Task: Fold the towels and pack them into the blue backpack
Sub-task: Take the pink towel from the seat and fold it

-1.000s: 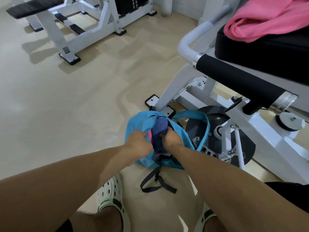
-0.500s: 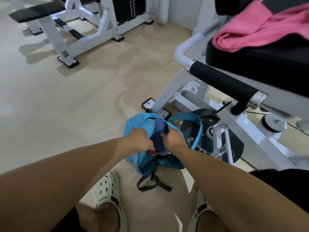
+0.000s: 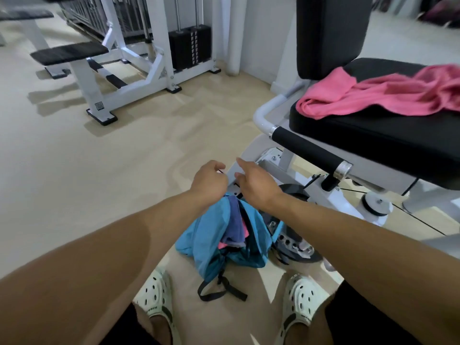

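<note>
The pink towel (image 3: 388, 95) runs off the right edge; both forearms hide the backpack's (image 3: 211, 235) top.

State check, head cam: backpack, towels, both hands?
blue backpack: on floor, mouth open, towels showing inside
navy towel: tucked in the backpack, partly sticking out
pink towel in backpack: only an edge visible beside the navy one
pink towel on seat: crumpled, unfolded
left hand: above backpack, fingers loosely curled, holding nothing
right hand: above backpack, fingers extended, empty

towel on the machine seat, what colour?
Pink; the towel lies crumpled on the black seat, clearest in the head view.
</note>
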Motion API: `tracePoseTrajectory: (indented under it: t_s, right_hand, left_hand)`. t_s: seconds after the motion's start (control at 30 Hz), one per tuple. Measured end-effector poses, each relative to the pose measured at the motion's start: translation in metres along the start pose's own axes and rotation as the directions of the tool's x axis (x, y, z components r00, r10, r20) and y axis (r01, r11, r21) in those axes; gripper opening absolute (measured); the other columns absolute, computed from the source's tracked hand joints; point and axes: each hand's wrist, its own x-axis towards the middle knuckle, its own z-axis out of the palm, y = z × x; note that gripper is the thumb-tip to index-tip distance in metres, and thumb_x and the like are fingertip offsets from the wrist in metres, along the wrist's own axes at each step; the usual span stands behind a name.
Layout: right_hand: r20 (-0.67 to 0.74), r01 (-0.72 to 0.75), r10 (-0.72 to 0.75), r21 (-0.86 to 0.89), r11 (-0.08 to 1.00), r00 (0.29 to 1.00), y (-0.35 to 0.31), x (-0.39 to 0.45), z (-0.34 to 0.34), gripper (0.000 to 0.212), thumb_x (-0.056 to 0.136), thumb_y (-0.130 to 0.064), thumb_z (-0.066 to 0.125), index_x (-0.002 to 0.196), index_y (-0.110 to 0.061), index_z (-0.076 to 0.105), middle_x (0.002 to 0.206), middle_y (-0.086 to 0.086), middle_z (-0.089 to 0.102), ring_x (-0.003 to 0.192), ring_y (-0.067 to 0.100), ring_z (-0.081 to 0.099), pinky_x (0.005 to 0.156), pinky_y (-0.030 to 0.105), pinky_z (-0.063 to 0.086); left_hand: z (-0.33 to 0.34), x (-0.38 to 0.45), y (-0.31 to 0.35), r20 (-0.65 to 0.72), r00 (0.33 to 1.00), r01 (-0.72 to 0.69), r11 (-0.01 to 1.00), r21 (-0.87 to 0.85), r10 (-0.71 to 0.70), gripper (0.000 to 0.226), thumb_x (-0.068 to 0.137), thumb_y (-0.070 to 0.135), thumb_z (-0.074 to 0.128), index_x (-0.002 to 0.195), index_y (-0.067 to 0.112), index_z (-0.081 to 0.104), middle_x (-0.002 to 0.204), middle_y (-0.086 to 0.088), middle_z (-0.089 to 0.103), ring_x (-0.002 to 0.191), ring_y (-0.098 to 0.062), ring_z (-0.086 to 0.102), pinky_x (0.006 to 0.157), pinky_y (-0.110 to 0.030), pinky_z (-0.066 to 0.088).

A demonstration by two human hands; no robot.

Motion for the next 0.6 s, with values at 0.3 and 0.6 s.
tracePoseTrajectory:
  t_s: [0.3,0.6]
  right_hand:
    - [-0.398,0.277,-0.232,0.060,0.959,0.888,-0.044,-0.033,-0.076,0.048,0.104,-0.019,0.053,0.151,-0.019,0.045,0.147,0.000,0.051,0.130,0.014,0.050,0.107,0.026,0.040]
    - [-0.625,-0.296,0.075,-0.258,0.920,0.777,0.002,-0.032,-0.155,0.048,0.092,-0.020,0.055,0.140,-0.021,0.056,0.146,0.008,0.053,0.133,0.035,0.043,0.109,0.047,0.033]
  left_hand:
    - [-0.007,-0.004,0.031,-0.086,0.958,-0.273,0.962,0.012,0.273,0.030,0.101,0.031,0.056,0.129,0.023,0.061,0.136,0.008,0.060,0.126,-0.012,0.056,0.104,-0.038,0.048]
    - [0.001,-0.012,0.041,0.082,0.804,-0.594,0.788,0.163,0.589,0.038,0.102,0.032,0.055,0.140,0.028,0.053,0.147,0.014,0.047,0.135,-0.004,0.043,0.111,-0.021,0.030]
